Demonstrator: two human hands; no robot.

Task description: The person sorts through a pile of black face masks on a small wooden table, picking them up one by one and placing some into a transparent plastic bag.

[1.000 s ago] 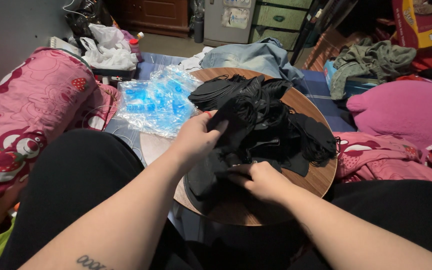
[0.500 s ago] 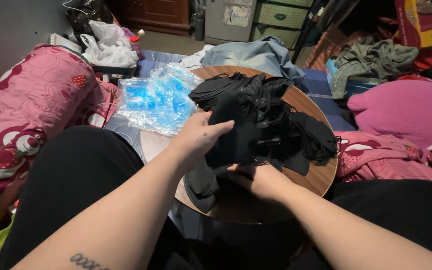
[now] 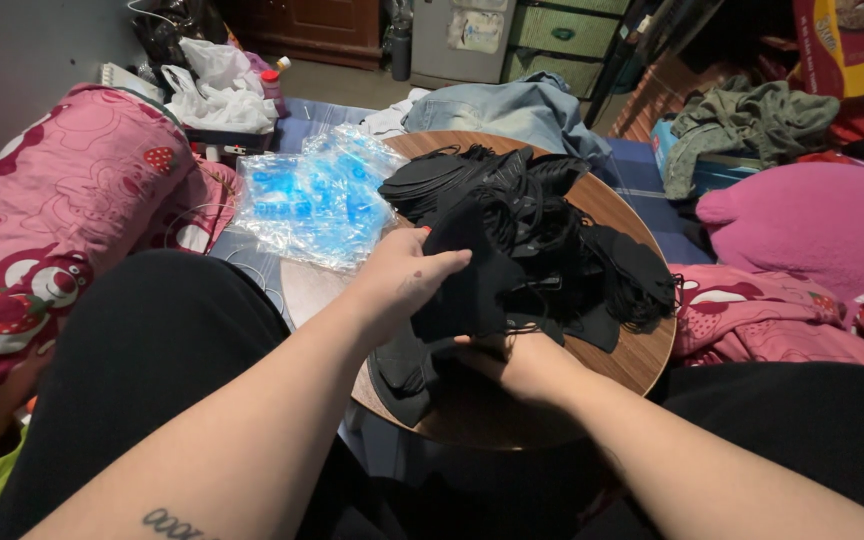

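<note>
Head cam looking down: left hand (image 3: 407, 282) curled round a black face mask (image 3: 467, 275), thumb and fingers pinching its upper edge, lifting it just off the mask pile (image 3: 532, 225) on the round wooden table (image 3: 642, 355). Right hand (image 3: 517, 362) sits low at the near edge of the pile, fingers tucked under the black stuff, so can't tell if it's gripping or just steadying; prob. bracing the stack so a single mask peels away clean. Pile is heaped mid-table w/ ear loops tangled, which explains the two-hand approach. Clear plastic bags (image 3: 317, 195) w/ blue print lie at the table's left edge, touching the pile's side, within easy reach of the left hand. Hard to read: how many masks are in the left hand's grip, black on black, no edges. A darker mask flap (image 3: 402, 375) hangs over the near table rim, partly behind the forearm. Pink bedding (image 3: 62, 210) on the left, denim (image 3: 512, 110) beyond the table, both cut off.
</note>
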